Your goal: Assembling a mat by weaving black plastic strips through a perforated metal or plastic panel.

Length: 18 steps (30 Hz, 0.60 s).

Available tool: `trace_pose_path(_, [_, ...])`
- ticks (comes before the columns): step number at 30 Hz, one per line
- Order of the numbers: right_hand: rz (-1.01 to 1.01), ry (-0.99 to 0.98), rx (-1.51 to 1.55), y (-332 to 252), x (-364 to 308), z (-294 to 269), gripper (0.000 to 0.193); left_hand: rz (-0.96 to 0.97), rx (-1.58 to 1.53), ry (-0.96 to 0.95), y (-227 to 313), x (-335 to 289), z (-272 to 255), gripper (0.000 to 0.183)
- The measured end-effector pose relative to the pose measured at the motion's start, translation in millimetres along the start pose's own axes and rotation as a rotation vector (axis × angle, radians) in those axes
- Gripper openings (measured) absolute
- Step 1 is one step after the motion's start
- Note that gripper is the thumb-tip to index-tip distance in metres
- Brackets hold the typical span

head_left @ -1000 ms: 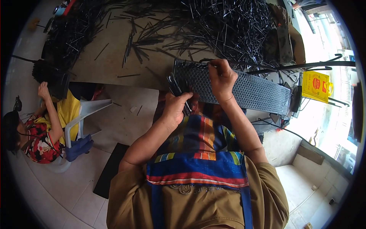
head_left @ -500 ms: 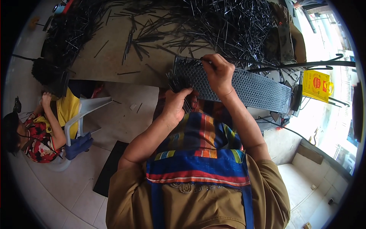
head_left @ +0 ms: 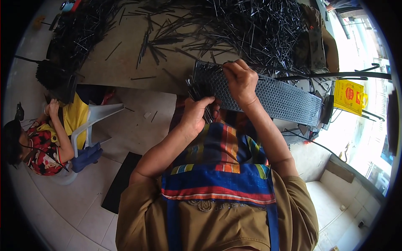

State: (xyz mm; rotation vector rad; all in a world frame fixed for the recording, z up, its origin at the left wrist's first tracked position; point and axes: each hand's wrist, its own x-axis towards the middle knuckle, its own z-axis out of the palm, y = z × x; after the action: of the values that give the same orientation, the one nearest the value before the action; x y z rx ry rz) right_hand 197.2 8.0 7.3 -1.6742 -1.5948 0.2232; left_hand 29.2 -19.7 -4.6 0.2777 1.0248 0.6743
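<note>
In front of me lies a long grey metal plate [head_left: 278,98] full of small round holes. Dark thin rods stick up along its far left edge. My left hand [head_left: 196,113] is wrapped round a bundle of thin black rods [head_left: 200,88], held upright at the plate's left end. Above the plate's far edge, my right hand [head_left: 242,81] has its fingertips pinched together. Whatever is between those fingertips is too small or hidden to make out.
Heaps of loose black rods [head_left: 255,29] cover the table [head_left: 121,69] beyond the plate. A yellow bag [head_left: 349,97] hangs at the right beside metal bars. At the left, another person [head_left: 44,146] sits on a chair [head_left: 98,117], working at a similar black bristly piece [head_left: 49,76].
My hands keep almost the same place and grip. The whole view has shifted slightly, and the bundle in my left hand is tilted a little differently.
</note>
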Motion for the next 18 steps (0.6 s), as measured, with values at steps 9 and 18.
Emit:
trace_pose_path(9, [0.013, -0.031, -0.097, 4.7, -18.8, -4.1, 0.017, -0.066, -0.043, -0.021, -0.8, 0.5, -2.8, 0.012])
trace_pose_path(18, [0.638, -0.019, 0.809, 4.4, -32.3, -14.4, 0.008, 0.096, -0.017, 0.016, 0.0, -2.0, 10.1, 0.019])
